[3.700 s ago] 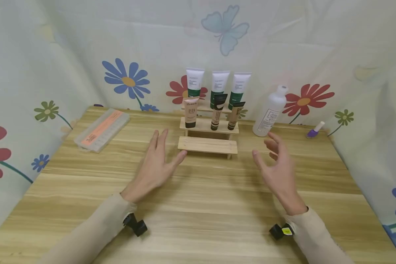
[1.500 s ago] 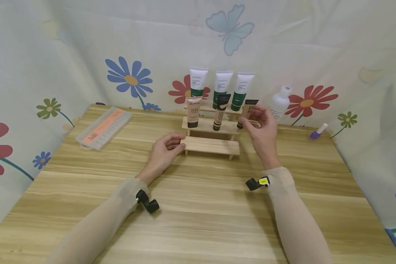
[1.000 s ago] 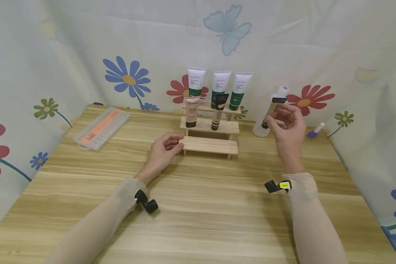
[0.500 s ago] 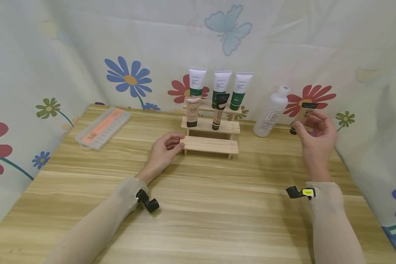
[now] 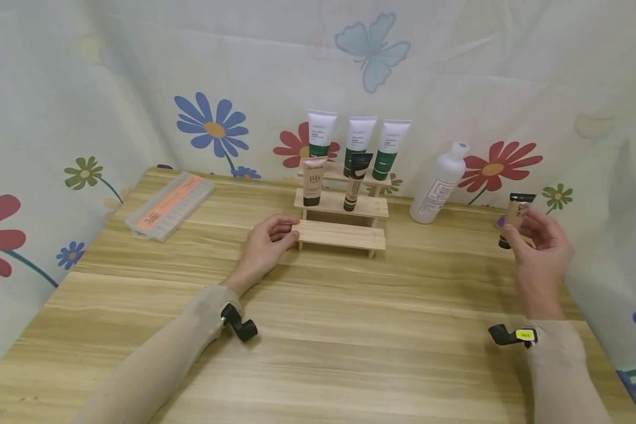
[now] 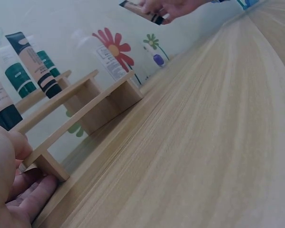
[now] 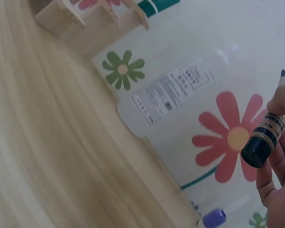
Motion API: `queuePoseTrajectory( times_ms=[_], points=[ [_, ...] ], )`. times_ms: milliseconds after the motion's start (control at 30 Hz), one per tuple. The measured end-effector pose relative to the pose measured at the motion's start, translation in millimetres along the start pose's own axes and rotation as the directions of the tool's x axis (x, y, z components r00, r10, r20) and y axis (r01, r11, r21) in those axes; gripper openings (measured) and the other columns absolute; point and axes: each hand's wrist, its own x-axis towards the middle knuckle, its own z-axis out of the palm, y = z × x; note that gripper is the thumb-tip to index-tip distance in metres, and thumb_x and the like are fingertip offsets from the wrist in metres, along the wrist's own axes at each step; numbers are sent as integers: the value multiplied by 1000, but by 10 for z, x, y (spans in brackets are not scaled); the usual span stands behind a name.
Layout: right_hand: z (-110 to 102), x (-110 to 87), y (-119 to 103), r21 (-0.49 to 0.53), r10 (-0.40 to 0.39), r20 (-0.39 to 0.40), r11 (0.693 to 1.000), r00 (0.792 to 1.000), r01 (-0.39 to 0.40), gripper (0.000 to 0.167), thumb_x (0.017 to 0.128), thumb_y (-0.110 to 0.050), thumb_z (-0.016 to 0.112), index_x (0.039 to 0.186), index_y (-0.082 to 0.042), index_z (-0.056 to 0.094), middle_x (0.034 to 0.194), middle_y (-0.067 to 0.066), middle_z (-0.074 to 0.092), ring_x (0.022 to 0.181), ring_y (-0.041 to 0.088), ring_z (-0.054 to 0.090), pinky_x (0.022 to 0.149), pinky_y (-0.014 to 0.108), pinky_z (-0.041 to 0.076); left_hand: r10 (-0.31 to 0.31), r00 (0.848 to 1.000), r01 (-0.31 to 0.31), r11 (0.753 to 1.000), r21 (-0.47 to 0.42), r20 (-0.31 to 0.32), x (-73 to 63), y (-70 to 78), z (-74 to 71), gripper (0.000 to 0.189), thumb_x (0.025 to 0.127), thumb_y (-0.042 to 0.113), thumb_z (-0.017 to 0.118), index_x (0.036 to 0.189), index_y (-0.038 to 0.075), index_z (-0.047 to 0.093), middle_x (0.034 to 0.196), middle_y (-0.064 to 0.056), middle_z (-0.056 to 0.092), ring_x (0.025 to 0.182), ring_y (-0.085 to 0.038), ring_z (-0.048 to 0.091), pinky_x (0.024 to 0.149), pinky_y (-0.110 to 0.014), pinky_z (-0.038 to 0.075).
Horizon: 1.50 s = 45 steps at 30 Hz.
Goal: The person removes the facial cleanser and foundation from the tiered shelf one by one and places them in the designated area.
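Observation:
My right hand (image 5: 545, 262) pinches a small beige cosmetic tube (image 5: 516, 215), dark cap down, above the table's right side. In the right wrist view the tube's cap (image 7: 257, 150) points down and left. My left hand (image 5: 264, 246) grips the left end of the lowest step of a three-tier wooden stand (image 5: 344, 235). That step bears nothing. On the middle step stand a pink BB cream tube (image 5: 312, 181) and a beige tube with a black top (image 5: 354, 185). Three white-and-green tubes (image 5: 361, 134) stand on the top step, their lower parts partly hidden.
A white bottle (image 5: 437, 189) stands right of the stand, near the curtain. A purple nail polish bottle (image 6: 157, 59) is at the back right, mostly hidden behind the held tube in the head view. A clear plastic case (image 5: 171, 205) lies at the back left.
My right hand has taken the beige tube off the middle step's right end and carried it right, past the white bottle. My left hand has come to the stand and holds its lowest step.

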Motion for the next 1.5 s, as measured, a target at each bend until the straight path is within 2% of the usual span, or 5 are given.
queuePoseTrajectory(
  times_ms=[367,667,900,1333,1500],
  points=[
    [-370,-61,358,-97,170,-76,979,983,-177,44,94,2,86,136,-8,79,108,-5,72,98,8,65,80,7,54,-8,1000,8,1000,16,-3,-29,-13,-14,25,109,17,75,134,12,76,128,-11,78,121,-26,72,109,-41,59],
    [-456,-92,668,-183,127,-32,974,991,-131,43,91,10,83,133,1,78,101,-8,75,89,6,67,77,6,55,-5,1000,5,1000,18,1,-14,-15,-13,27,109,17,75,135,11,76,130,-13,78,122,-28,72,109,-43,59],
    [-482,-71,756,-365,137,19,923,990,-121,43,95,4,83,137,1,76,97,-19,72,86,-1,66,73,6,53,-15,1000,15,1000,22,-1,-11,-32,-27,26,109,19,75,135,13,76,131,-11,77,124,-27,71,111,-44,58],
    [-520,-55,723,-546,150,108,835,983,-68,43,100,-11,84,139,6,73,91,-27,66,85,-5,62,70,5,51,-5,1000,5,1000,19,8,3,-21,-26,27,109,19,75,136,13,75,132,-11,77,125,-26,71,111,-44,58],
    [-533,-62,720,-570,154,106,819,982,-67,43,101,-15,84,138,5,74,93,-28,65,85,-6,62,72,5,50,-4,1000,4,1000,13,11,1,-2,-22,28,109,18,75,136,11,75,132,-13,77,125,-28,71,110,-45,58]
  ],
)
